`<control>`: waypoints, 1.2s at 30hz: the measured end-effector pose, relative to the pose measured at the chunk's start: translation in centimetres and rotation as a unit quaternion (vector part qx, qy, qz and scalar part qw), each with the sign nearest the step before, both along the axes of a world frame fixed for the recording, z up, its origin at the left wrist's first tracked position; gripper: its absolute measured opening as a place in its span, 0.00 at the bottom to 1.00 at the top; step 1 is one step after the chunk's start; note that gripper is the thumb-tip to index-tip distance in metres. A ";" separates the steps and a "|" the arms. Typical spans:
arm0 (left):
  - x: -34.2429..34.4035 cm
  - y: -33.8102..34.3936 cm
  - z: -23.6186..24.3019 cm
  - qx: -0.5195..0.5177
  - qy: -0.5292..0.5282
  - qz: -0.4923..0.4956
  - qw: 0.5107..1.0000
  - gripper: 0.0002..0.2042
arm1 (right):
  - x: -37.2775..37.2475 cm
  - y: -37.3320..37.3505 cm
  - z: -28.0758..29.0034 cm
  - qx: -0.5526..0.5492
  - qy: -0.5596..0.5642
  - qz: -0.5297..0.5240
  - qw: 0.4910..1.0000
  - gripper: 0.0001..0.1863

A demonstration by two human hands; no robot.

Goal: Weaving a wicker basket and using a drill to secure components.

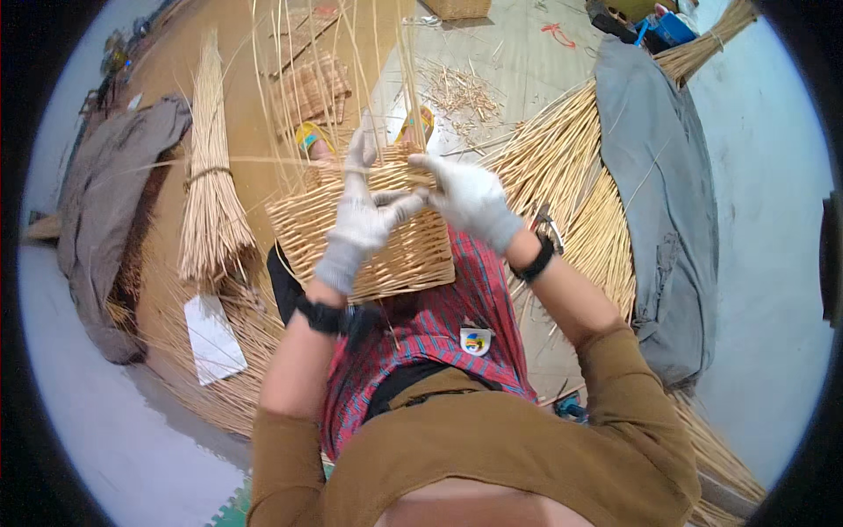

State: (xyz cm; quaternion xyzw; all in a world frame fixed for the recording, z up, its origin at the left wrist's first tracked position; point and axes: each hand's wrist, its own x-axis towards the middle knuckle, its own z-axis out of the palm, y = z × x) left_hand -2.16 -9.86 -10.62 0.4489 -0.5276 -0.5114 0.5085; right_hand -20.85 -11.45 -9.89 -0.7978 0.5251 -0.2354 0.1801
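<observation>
A partly woven tan basket (307,233) rests in my lap, long upright canes (268,61) rising from its top. My left hand (369,215), in a white glove, holds the weave near the top, its upper fingers among the canes and its thumb reaching toward the right hand. My right hand (465,198), also gloved, has its fingers closed around cane at the upper right of the weave, close to my left fingertips. A thin pale strand runs leftward across the canes; where it ends between my fingers is hard to make out.
A tied cane bundle (211,176) and brown cloth (114,220) lie left, with white paper (211,338) below. More canes (562,149) and grey cloth (659,211) lie right. Ahead are woven pieces (312,88), cane scraps (457,92), another basket (461,7) and a blue object (674,26).
</observation>
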 end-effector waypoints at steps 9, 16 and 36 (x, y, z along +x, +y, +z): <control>4.5 4.3 4.4 0.107 -0.001 0.102 0.989 0.15 | -2.7 18.4 -3.1 0.173 0.074 0.115 0.975 0.24; 0.4 -2.8 -1.4 -0.223 -0.396 0.060 0.889 0.21 | -4.4 22.2 -5.9 0.042 0.030 0.046 0.998 0.22; 5.2 12.4 0.8 0.235 0.046 -0.128 0.962 0.10 | 1.6 15.2 -1.7 0.136 -0.259 0.080 0.953 0.19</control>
